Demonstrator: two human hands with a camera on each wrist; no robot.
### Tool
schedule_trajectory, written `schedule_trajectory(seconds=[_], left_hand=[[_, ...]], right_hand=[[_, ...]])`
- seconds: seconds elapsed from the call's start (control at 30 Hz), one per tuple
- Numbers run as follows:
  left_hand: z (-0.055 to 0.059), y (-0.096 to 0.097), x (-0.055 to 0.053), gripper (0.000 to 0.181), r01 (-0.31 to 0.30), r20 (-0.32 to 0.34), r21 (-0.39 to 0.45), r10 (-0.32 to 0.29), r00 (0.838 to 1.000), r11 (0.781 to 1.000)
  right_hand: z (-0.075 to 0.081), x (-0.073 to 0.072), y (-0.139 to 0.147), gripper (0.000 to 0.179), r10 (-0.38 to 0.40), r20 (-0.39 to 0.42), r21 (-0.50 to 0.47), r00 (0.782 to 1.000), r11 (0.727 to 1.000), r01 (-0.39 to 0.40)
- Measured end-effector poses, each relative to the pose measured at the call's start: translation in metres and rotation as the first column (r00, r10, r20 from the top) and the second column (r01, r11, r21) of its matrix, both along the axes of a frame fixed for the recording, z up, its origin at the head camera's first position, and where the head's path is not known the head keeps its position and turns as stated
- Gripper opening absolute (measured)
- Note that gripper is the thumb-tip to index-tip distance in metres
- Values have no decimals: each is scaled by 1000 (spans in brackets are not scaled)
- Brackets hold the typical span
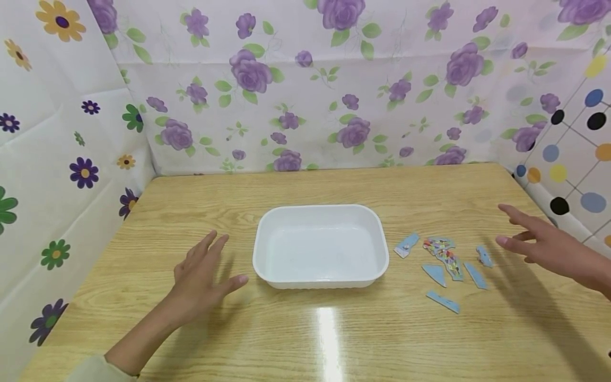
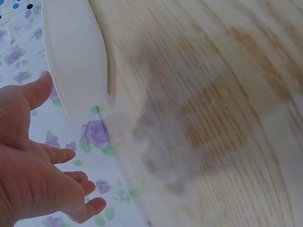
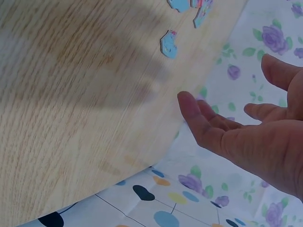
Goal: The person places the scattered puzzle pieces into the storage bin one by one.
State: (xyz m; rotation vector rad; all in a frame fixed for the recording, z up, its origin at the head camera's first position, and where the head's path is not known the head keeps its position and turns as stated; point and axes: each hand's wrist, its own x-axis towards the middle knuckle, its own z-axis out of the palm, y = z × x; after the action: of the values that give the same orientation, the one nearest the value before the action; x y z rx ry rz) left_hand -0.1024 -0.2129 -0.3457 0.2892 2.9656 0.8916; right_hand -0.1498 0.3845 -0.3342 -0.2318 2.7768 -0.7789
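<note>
On the left, a cloth with bright flowers (image 1: 28, 148) is seen beside a wooden table (image 1: 229, 350). Over the left part of the table, the left hand (image 1: 198, 281) is held with its fingers spread and pointed to the far right, and its thumb is put out near the tray's left end. In the middle, the white tray (image 1: 321, 254) is set with its top facing up; its long side is laid from left to right, and its white bottom can be seen from wall to wall. To the right of the tray, the puzzle pieces are laid on the table. First comes a blue piece with a pale end (image 1: 407, 245), slanted from near left to far right. Next, a far colorful piece (image 1: 439, 244) is laid mostly left to right, and just beside it a near colorful piece (image 1: 451, 265) is tipped toward the near right. A blue triangle (image 1: 436, 275) is pointed to the near right. A near blue strip (image 1: 443, 302), a thin blue strip (image 1: 476, 276) and a bumpy blue piece (image 1: 484, 255) are all slanted from far left to near right. At the right, above the table, the right hand (image 1: 539, 241) is held with fingers apart, pointed left.
</note>
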Motion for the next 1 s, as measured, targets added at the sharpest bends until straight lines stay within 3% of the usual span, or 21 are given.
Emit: schedule_trajectory(seconds=[0.17, 0.5, 1.0], left_hand=[[-1, 2, 0, 90, 9, -8, 24, -9, 1000, 1000], [3, 6, -1, 76, -30, -63, 92, 36, 997, 995], [-3, 14, -2, 69, 7, 8, 289, -9, 1000, 957]], right_hand=[[0, 0, 5, 85, -48, 81, -54, 996, 997, 53], [-2, -2, 8, 84, -68, 125, -123, 990, 989, 84], [-10, -4, 12, 84, -62, 135, -188, 989, 978, 87]])
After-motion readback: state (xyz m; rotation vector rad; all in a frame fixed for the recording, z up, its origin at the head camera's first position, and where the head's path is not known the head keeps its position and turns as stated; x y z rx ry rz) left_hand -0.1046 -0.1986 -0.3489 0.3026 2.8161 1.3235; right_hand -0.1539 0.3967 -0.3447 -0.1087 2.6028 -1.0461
